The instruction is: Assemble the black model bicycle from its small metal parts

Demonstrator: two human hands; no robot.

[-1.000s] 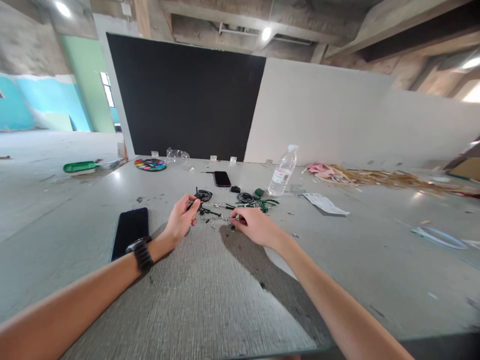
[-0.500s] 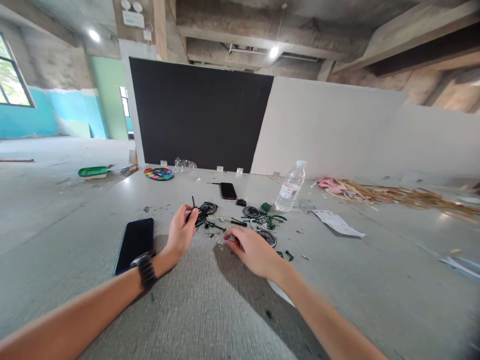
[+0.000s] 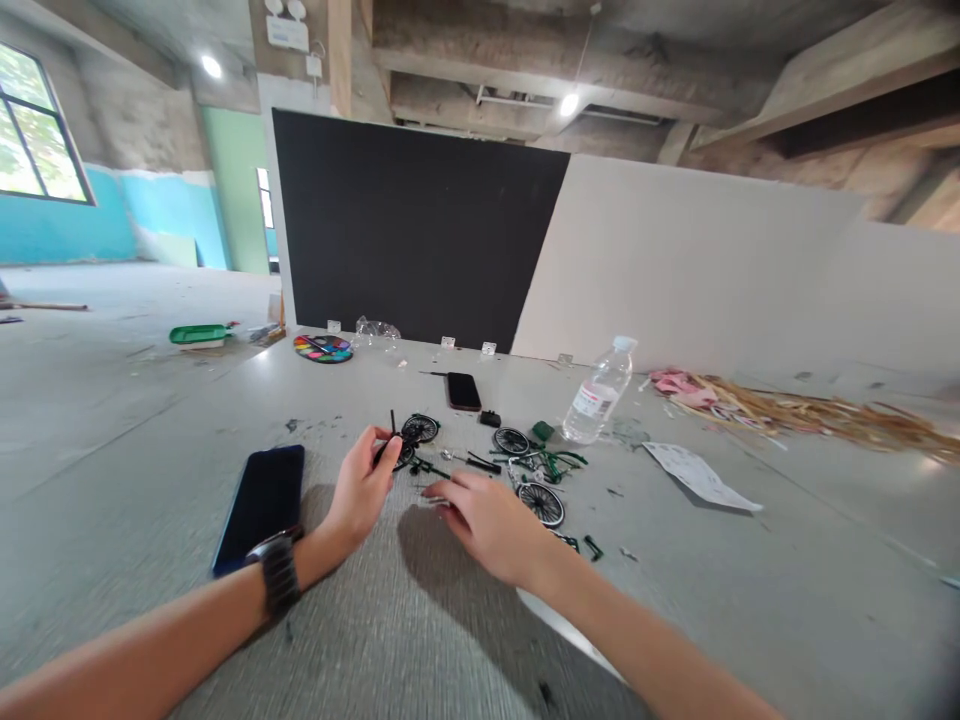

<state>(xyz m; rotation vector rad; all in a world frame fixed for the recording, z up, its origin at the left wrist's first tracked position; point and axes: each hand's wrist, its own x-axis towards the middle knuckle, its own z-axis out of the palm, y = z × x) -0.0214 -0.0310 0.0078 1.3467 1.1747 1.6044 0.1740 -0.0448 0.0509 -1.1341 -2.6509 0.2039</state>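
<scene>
On the grey table [image 3: 420,620] lie several small black and green model bicycle parts [image 3: 525,465]. My left hand [image 3: 362,490], with a black watch on its wrist, pinches a small black part with a thin rod sticking up [image 3: 396,440], next to a tiny wheel [image 3: 420,428]. My right hand [image 3: 487,520] hovers palm down just right of it, fingers curled over a small silvery piece [image 3: 437,499] near its fingertips. Another tiny wheel [image 3: 541,503] lies just right of that hand.
A dark phone [image 3: 261,506] lies left of my left wrist. A second phone [image 3: 463,391], a water bottle [image 3: 600,392], a paper sheet [image 3: 701,476], a colourful paint palette [image 3: 323,348], a green tray [image 3: 199,334] and straw-like scraps [image 3: 795,412] lie farther back.
The view has tilted up and shifted. My right hand has drawn back toward me and leftward, uncovering a tiny wheel. My left hand keeps its pinch on the black part.
</scene>
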